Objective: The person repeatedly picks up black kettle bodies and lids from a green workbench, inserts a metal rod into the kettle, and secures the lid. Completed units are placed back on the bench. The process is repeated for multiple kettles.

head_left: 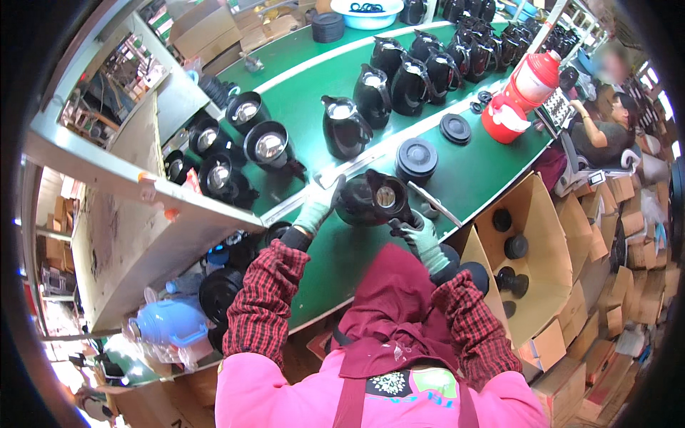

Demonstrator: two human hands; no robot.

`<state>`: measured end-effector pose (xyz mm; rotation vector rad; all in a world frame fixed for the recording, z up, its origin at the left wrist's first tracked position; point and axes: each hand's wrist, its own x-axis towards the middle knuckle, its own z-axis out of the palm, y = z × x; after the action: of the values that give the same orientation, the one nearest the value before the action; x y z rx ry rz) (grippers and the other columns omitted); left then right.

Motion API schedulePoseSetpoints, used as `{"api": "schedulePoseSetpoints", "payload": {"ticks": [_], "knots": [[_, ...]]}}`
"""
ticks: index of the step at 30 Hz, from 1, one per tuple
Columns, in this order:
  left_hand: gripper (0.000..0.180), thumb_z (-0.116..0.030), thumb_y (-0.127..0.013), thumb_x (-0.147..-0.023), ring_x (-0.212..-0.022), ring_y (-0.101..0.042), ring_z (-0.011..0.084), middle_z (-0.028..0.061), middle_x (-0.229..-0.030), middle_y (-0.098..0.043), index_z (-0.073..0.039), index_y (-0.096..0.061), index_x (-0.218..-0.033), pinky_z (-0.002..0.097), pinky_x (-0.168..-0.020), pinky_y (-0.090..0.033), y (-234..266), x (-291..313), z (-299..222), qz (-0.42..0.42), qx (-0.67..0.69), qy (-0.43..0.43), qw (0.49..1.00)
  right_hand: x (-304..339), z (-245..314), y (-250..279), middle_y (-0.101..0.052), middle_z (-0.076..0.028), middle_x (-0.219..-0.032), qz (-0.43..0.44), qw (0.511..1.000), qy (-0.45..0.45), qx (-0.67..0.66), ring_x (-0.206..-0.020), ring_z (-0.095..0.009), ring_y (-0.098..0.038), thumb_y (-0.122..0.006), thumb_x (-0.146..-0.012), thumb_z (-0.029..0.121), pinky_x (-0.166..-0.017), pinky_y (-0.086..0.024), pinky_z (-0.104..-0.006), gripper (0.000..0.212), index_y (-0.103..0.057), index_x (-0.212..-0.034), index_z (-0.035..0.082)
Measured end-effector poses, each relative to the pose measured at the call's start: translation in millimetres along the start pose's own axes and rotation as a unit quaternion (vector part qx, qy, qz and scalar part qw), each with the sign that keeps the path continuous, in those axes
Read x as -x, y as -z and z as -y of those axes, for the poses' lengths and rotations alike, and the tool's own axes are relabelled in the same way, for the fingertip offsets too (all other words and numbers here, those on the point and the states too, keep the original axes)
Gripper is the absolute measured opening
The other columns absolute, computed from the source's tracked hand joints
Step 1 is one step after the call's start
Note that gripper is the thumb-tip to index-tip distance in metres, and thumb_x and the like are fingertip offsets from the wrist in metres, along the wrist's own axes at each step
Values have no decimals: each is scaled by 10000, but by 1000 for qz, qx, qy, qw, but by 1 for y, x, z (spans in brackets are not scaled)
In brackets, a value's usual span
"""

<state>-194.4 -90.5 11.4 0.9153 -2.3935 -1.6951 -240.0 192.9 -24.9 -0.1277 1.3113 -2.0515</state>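
A black vacuum jug (360, 203) with a shiny silvery opening lies tilted toward me over the green bench. My left hand (319, 207), in a pale green glove with dark fingertips, is closed against its left side. At its lower right, my right hand (419, 237) in a matching glove has its fingers closed on the jug. The undersides of the fingers are hidden. Just beyond it is a stack of round black lids (416, 158), with another flat black lid (455, 128) farther right. Beside a metal rail stands an upright black jug (345, 127).
Several black jug bodies with flared tops (269, 146) stand at left, beside a metal frame (143, 175). Rows of black jugs (412, 84) fill the far side. A red container (505, 118) stands at right. An open carton (542, 239) holds black parts. Another person (606, 132) sits far right.
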Motion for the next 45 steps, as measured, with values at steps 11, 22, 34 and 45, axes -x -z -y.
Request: {"api": "schedulePoseSetpoints", "payload": {"ticks": [11,22,34,45], "knots": [[715,-320,-894,-620,-1232,-543,275,64,-1214,-651,-193,-621,-1269,561,-1073,-336,33,-171,-109,-104,-569,-344,739,-59,26,-68,-681,16,-883,-69,993,7,96,-644,-12,-514,-748,-911,88,-532,-362,-183,149,-643,-1011,54],[532,-112,-655,-802,-1355,-482,368,180,-1372,-588,-92,-584,-1329,455,-1134,-397,92,-309,-114,-74,-433,-384,812,-288,24,-99,-599,-183,-1159,-33,914,59,401,-1049,-314,-585,-683,-906,560,-927,-466,-432,589,-614,-1160,33],[531,-383,-818,-730,-1115,-524,332,97,-1146,-564,-220,-637,-1201,506,-925,-407,101,-54,-3,-297,-496,-178,797,-219,103,61,-648,-196,-1282,-120,834,0,539,-1179,-315,-622,-725,-816,627,-982,-489,-431,832,-551,-1389,50],[273,-216,-748,-732,-1083,-600,207,-34,-1063,-646,-219,-691,-998,505,-1055,-398,143,76,-80,-26,-514,-483,708,-111,103,-46,-243,-172,-1634,-7,703,277,655,-1476,-383,-288,-796,-763,550,-1175,-308,-490,1041,-285,-1595,187]]}}
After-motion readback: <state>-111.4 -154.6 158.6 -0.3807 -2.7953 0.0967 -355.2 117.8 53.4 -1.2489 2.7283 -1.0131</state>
